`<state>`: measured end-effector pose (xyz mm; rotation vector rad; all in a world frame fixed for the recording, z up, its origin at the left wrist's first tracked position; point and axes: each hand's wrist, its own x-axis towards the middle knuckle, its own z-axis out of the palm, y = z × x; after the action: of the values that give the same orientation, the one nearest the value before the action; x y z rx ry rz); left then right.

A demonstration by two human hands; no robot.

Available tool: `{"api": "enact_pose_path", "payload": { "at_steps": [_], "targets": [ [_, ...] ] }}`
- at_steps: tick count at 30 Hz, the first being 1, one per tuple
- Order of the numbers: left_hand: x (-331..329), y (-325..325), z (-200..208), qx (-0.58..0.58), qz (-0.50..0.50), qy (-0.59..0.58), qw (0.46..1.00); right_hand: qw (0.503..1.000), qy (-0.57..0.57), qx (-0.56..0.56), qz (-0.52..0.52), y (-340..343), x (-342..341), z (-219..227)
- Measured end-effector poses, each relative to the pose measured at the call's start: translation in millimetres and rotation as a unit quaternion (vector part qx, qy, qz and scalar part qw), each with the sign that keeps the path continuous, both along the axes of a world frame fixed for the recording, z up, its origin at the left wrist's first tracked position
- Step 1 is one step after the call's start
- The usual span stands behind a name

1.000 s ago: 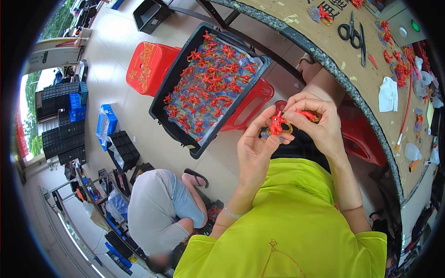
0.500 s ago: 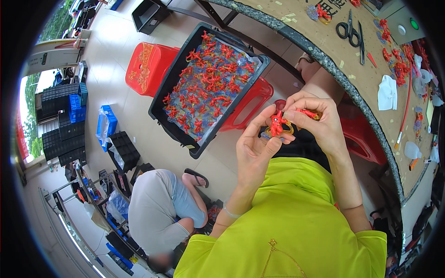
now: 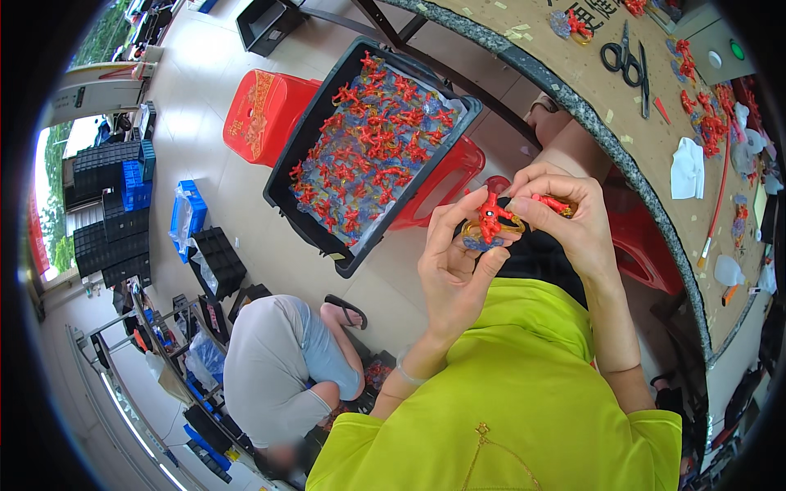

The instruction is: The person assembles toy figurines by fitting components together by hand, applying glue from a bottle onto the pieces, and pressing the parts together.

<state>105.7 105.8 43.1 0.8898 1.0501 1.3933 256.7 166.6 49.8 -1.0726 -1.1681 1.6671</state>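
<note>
- Here we go: in my left hand (image 3: 454, 274) the red figurine (image 3: 493, 219) has tipped, and its translucent blue base (image 3: 477, 242), mostly tucked behind my thumb half a second ago, now shows plainly.
- My left thumb has eased away from it; the fingers grasp it from the side and beneath, just in front of my lime-green shirt (image 3: 540, 385).
- My right hand (image 3: 569, 214) barely moves: thumb and forefinger pinched together at the figurine's upper side, though what sits between those tips I cannot tell.
- Curled in that same palm, as before, a second figurine (image 3: 554, 204), glossy red with a yellow, see-through-looking part.
- Texture check: smooth shiny red, spiky little limbs, amber-yellow curve, rippled glassy blue below.
- Beyond my hands, the black plastic tray (image 3: 354, 263) stays put, rectangular, lined with pale film and crowded with more red-and-blue pieces.
- Red plastic stool (image 3: 258, 119) beside it, gold pattern on top.
- To my right, the brown-topped table (image 3: 573, 86) curves round, rimmed in speckled grey, bearing black-handled scissors (image 3: 625, 65) and a crumpled white cloth (image 3: 687, 168).
</note>
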Motion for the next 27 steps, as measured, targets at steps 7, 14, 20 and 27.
{"api": "enact_pose_path", "payload": {
  "at_steps": [7, 14, 20, 27],
  "targets": [
    [0, 1, 2, 0.017, -0.031, -0.010, 0.999, 0.997, 0.021, -0.062, 0.036, 11, -2, -6],
    [-2, 2, 3, -0.035, -0.055, -0.051, 0.997, 0.993, 0.057, -0.094, 0.048, 10, -5, -14],
    [-1, 2, 2, -0.042, -0.058, -0.054, 0.996, 0.993, 0.044, -0.094, 0.049, 10, -2, -16],
    [0, 3, 2, 0.007, -0.043, 0.029, 0.999, 0.997, 0.037, -0.047, 0.050, 11, -1, -19]
  ]
}}
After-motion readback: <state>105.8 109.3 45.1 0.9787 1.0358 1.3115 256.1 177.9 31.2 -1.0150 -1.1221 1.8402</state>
